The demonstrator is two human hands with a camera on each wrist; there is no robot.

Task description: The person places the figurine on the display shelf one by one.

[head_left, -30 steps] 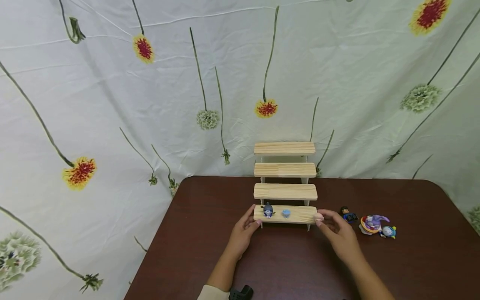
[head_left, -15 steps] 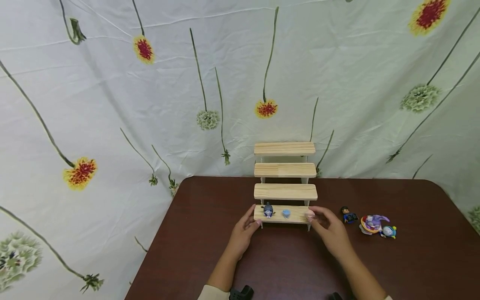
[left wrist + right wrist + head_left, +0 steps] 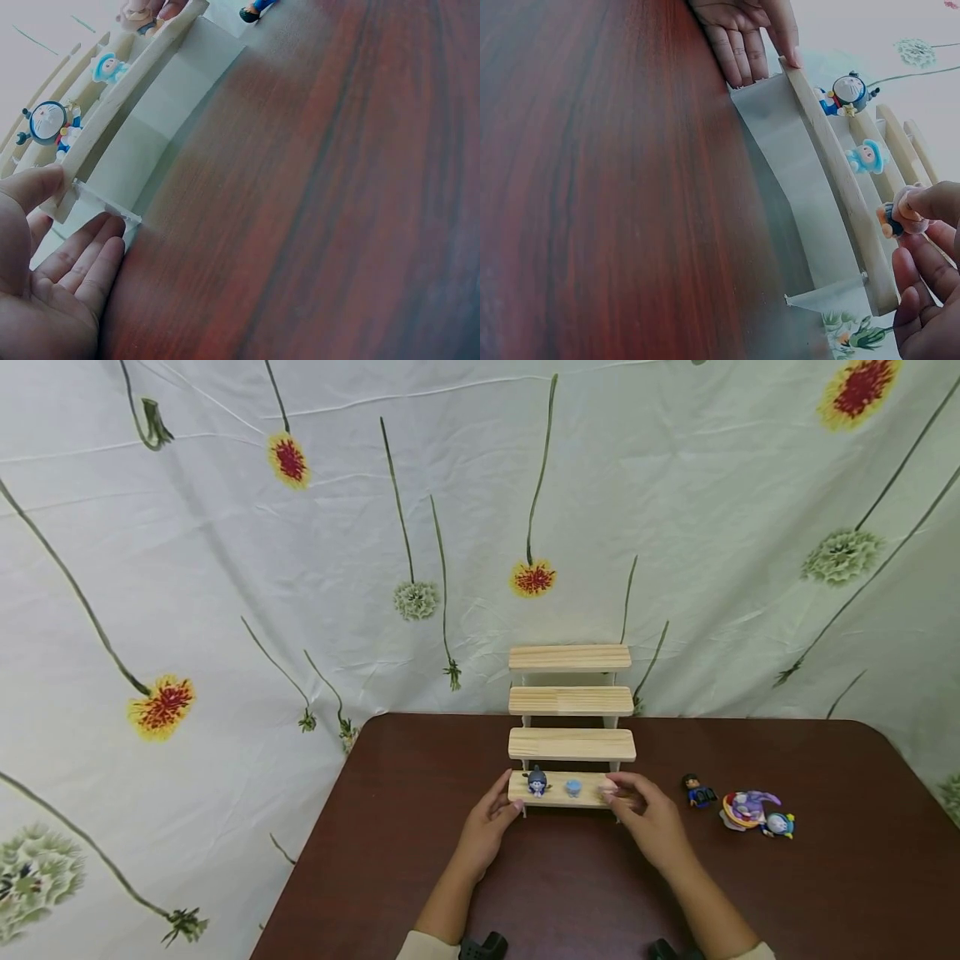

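From the head view I see my right hand (image 3: 651, 821) pinching a pink figure (image 3: 608, 788) on the lowest step of the wooden stand (image 3: 572, 744). In the left wrist view my left hand (image 3: 46, 277), fingers straight, touches the stand's left end. In the right wrist view the figure sits between my fingertips (image 3: 922, 202).

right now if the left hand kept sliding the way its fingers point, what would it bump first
Probably nothing new: the left hand already rests against the left end of the wooden stand's lowest step, so the stand itself blocks it.
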